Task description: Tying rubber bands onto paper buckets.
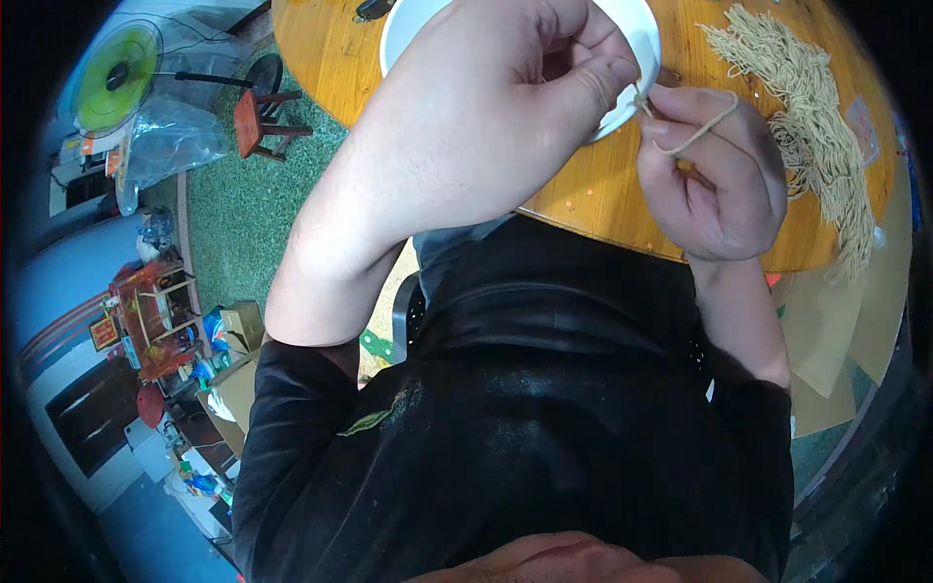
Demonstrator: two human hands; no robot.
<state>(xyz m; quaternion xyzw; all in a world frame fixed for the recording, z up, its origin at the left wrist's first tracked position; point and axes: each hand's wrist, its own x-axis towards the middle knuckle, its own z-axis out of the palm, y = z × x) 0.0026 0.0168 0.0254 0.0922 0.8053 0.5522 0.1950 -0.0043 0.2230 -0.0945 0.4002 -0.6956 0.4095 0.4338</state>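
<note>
My left hand (505,97) is raised over a white bowl (637,39) on a round wooden table (593,194), its thumb and forefinger pinched on one end of a thin tan string (695,136). My right hand (719,180) is close beside it, fingers curled, with the same string looped over its forefinger. The two hands nearly touch at the pinch point. A large bundle of tan string strands (816,126) lies on the table to the right of my right hand.
A green fan (117,73) and a small red stool (258,121) stand on green carpet (243,214) at the left. Cluttered red shelves and boxes (160,321) fill the lower left. Brown paper (836,321) hangs below the table's right edge.
</note>
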